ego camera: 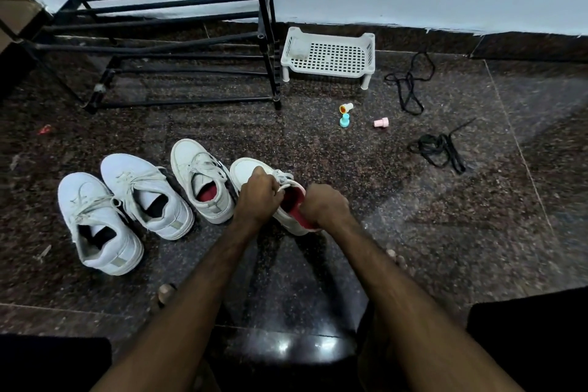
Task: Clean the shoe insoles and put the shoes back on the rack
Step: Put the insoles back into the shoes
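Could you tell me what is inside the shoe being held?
A red insole shows inside the shoe, between the left hand and right hand; its front is hidden under the left hand.

Four white lace-up shoes are set on the floor, toes pointed away from the hands. One shoe (246, 169) is gripped by both hands: the left hand (259, 197) is closed over its laces, and the right hand (324, 205) is curled at the rim of its opening, where a red lining (294, 205) is seen. Its partner (200, 181) is stood just left of the left hand, with a red insole (208, 193) inside. Farther left, a third shoe (149, 197) and a fourth shoe (98, 226) are placed side by side, both dark inside. A black rack (165, 41) is stood well beyond the hands, to the left.
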`<state>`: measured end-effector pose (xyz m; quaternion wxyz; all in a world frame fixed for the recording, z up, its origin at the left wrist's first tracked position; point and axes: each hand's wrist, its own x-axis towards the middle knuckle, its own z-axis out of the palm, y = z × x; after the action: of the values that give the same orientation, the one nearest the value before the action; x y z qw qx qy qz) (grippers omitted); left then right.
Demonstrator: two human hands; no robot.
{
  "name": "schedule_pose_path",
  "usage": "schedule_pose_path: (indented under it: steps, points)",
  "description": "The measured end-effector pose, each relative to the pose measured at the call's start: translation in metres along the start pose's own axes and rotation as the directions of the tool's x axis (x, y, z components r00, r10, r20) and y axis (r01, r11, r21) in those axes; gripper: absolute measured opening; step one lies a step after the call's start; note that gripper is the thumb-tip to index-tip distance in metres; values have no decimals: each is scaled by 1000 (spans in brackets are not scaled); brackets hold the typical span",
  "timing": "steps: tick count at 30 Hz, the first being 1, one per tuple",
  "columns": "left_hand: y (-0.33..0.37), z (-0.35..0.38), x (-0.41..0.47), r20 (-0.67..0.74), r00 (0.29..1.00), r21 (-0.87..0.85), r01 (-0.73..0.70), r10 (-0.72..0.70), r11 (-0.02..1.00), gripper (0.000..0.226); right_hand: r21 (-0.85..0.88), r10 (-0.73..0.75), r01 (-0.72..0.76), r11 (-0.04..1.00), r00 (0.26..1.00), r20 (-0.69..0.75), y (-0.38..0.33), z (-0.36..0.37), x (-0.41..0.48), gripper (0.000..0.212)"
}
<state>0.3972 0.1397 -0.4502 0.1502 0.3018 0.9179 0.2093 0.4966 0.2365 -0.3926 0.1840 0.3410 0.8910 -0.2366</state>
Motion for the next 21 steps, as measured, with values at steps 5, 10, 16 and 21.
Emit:
schedule_pose_path:
  steps: [5,10,16,21]
  points:
    - [-2,4,-2,14,1000,15,-7,7,1000,13,-4,-35,35,999,999,-9,-10,8,8,31]
    - [-1,0,-1,17,1000,12,-14,14,1000,15,17,-52,52,999,998,-25,-14,1,19,31]
    - [-5,-2,-1,-14,1000,-60,20,-20,998,8,181,116,-105,978,992,-49,7,5,18,32]
    - [-4,-3,0,-1,1000,-38,-3,3,999,10,314,147,-144,938,989,16,15,9,37,26]
